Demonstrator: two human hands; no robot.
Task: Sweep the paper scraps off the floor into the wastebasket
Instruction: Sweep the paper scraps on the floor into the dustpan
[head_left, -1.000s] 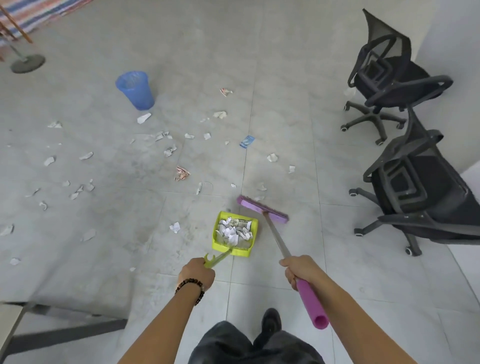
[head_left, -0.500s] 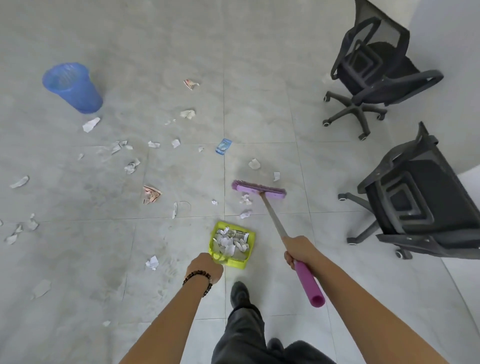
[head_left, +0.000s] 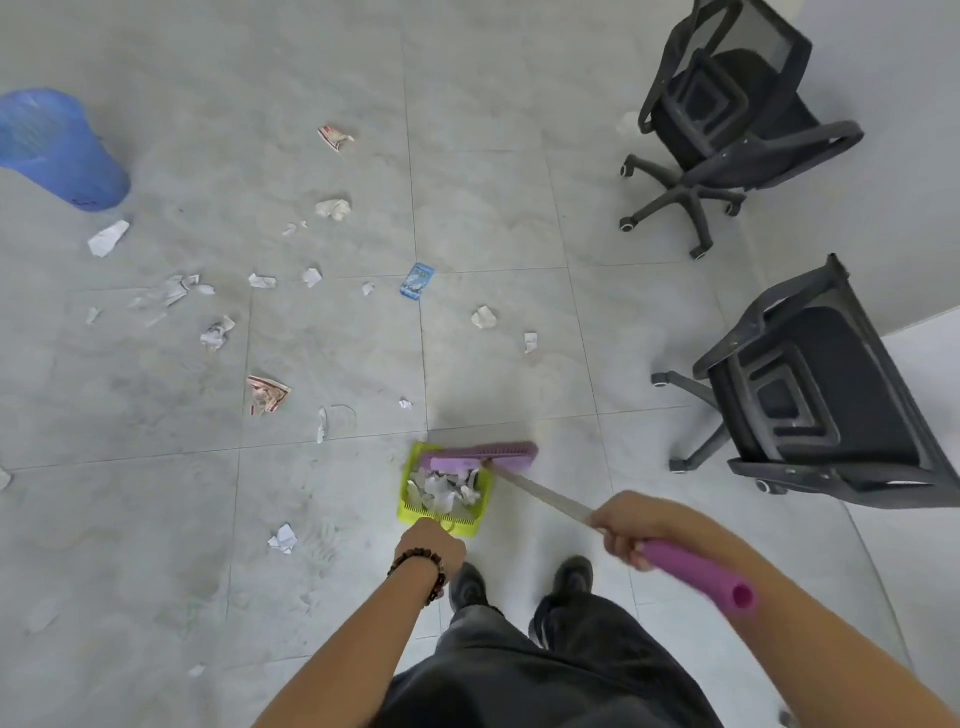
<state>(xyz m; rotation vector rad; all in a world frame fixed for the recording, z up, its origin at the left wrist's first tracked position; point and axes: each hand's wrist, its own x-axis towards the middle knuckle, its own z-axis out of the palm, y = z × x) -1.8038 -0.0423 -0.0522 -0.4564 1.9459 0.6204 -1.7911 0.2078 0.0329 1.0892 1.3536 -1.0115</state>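
Head view looks down on my two hands at work. My left hand is curled tight round the short handle of the green dustpan, which sits on the floor just ahead of it, already holding a heap of paper scraps. My right hand is wrapped round the broom where the bare metal shaft meets the purple foam grip, and the purple brush head lies across the far lip of the pan, ahead and to the left of that hand.

The scraps look feather-light and crumpled, so I judge they will skid and flutter rather than roll; short, low strokes should suit them, and a fast flick could bounce them back out. The pan looks like thin, stiff plastic, light enough for one hand, but I would keep it level by its handle once lifted. The foam grip should give a sure hold.

Many more scraps lie scattered well ahead and to the left of my left hand, and the blue wastebasket stands far off beyond them, upright.
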